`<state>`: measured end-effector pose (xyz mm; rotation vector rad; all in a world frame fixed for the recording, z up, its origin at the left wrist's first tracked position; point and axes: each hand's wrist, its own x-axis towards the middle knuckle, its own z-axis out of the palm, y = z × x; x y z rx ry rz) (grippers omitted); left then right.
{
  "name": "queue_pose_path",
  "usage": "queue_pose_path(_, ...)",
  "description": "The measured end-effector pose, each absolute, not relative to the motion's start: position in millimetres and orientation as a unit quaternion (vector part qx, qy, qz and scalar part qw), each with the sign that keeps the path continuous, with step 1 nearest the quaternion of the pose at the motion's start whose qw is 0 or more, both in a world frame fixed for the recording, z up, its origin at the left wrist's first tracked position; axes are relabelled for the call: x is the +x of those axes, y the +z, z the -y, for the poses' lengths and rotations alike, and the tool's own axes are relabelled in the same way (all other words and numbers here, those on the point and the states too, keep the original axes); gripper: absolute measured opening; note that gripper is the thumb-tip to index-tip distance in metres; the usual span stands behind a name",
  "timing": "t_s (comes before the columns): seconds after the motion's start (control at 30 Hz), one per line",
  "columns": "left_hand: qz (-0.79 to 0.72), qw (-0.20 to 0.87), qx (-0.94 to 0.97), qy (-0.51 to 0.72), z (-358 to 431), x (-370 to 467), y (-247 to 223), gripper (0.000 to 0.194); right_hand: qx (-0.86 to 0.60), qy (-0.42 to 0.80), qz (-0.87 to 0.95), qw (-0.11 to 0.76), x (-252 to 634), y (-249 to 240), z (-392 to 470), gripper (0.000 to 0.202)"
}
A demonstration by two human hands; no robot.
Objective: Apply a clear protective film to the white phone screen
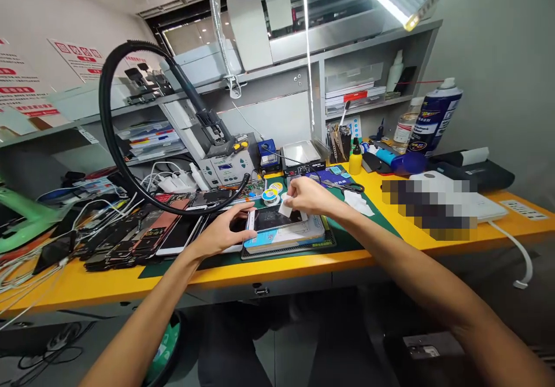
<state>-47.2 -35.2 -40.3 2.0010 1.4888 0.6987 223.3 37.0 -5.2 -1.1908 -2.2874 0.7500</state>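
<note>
A white-framed phone point(269, 218) with a dark screen lies on a stack of books point(286, 238) over the green mat. My left hand point(222, 229) steadies the phone's left end, thumb at its near edge and fingers at the far edge. My right hand point(303, 195) is closed in a pinch on a small white piece point(285, 208), which touches or hangs just over the screen. Round spools point(271, 195) stand just behind the phone.
Phones and phone parts point(130, 239) cover the left side. Behind are a grey hot-air station point(228, 167) and its black hose. Scissors point(353, 187), a yellow bottle point(355, 160) and a spray can point(436, 118) stand or lie to the right.
</note>
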Motion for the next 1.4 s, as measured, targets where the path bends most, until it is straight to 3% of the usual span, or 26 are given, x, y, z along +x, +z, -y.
queue_pose_path(0.27, -0.531, 0.256, 0.768, 0.251, 29.6, -51.6, -40.1, 0.078, -0.448, 0.276, 0.824, 0.209, 203.1, -2.7, -25.6, 0.006)
queue_pose_path(0.8, -0.447, 0.220, 0.847, 0.186, 0.8, -69.1, -37.5, 0.090, -0.433, 0.321, 0.827, 0.161, 174.4, -7.6, -27.3, 0.009)
queue_pose_path(1.13, -0.411, 0.208, 0.856, 0.234, 5.1, -70.2, -44.6, 0.079, -0.367, 0.374, 0.838, 0.153, 174.5, -7.6, -31.8, 0.007)
queue_pose_path(1.4, -0.431, 0.219, 0.841, 0.246, 8.8, -69.9, -48.3, 0.084, -0.360, 0.393, 0.830, 0.164, 173.4, -7.5, -33.3, 0.014)
